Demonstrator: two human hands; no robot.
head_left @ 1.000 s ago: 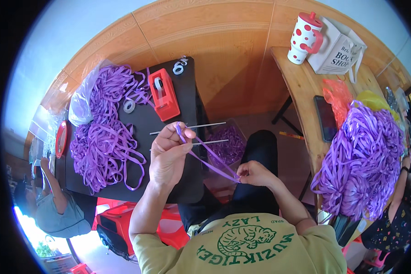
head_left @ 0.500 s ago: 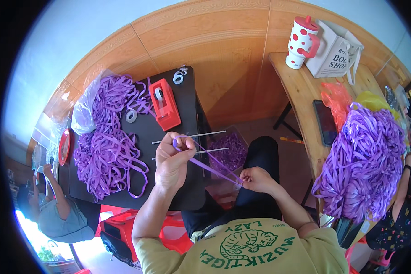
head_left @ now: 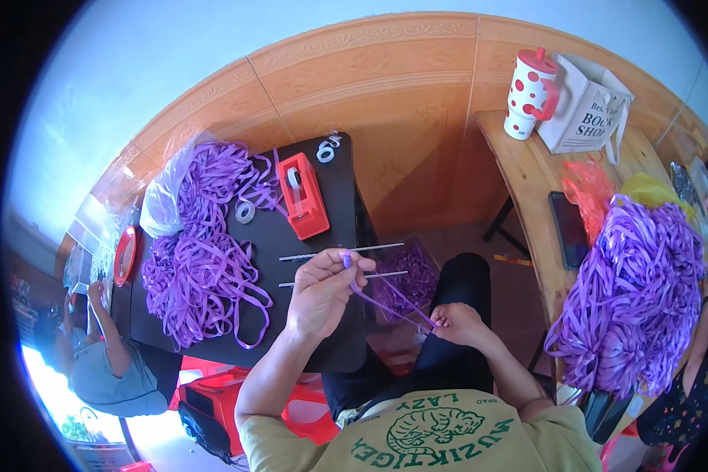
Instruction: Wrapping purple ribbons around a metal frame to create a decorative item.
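Observation:
A loop of purple ribbon (head_left: 391, 307) runs between my two hands over my lap. My left hand (head_left: 328, 287), raised near the dark table's right edge, pinches one end with the ribbon around a finger. Lower and to the right, by my knee, my right hand (head_left: 454, 323) has its fingers closed on the other end. Two thin metal rods (head_left: 384, 247) stick out past the table edge beside my left hand. Below them a clear bin (head_left: 414, 277) holds purple ribbon pieces. A large heap of purple ribbon (head_left: 200, 291) lies on the dark table.
On the dark table (head_left: 307, 346) stand a red tape dispenser (head_left: 302, 197) and tape rolls (head_left: 245, 212). The wooden table (head_left: 519, 185) at right bears a phone (head_left: 568, 228), a dotted tumbler (head_left: 529, 94), a tote bag (head_left: 582, 106) and another ribbon pile (head_left: 629, 299). Other people sit at both sides.
My left hand has moved right and down, closer to my right hand. The ribbon loop between them is shorter. The whole view has shifted slightly.

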